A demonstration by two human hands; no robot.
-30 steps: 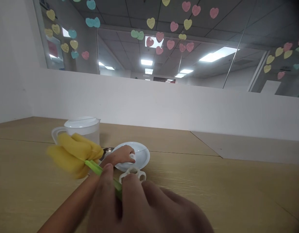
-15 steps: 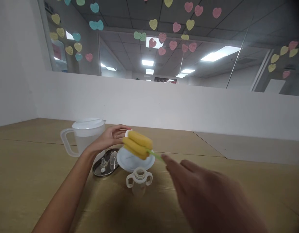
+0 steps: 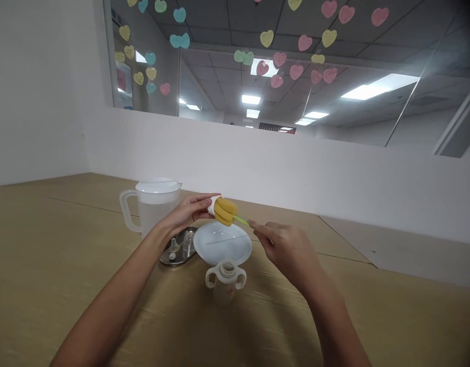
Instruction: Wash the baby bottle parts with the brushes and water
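Note:
In my right hand (image 3: 284, 247), closed, is the thin green handle of a bottle brush with a yellow sponge head (image 3: 225, 210). My left hand (image 3: 194, 209) grips a small white bottle cap (image 3: 215, 204), and the sponge is pressed against or into its mouth; the exact depth is hidden. Both hands are raised over a white plate (image 3: 223, 247). In front of the plate stands an uncapped baby bottle (image 3: 225, 285), upright, with a handle on each side.
A lidded white pitcher (image 3: 156, 209) stands behind my left forearm. Beside the plate, a metal tray (image 3: 176, 262) carries a clear bottle nipple (image 3: 174, 245), a transparent cover (image 3: 188, 242) and a small white piece (image 3: 172, 256). A white wall (image 3: 276, 168) rises behind the wooden table (image 3: 372, 316).
My left hand has lifted the white cap off the plate. My right hand has carried the brush away from the camera, and its sponge now meets the cap. The view has shifted left.

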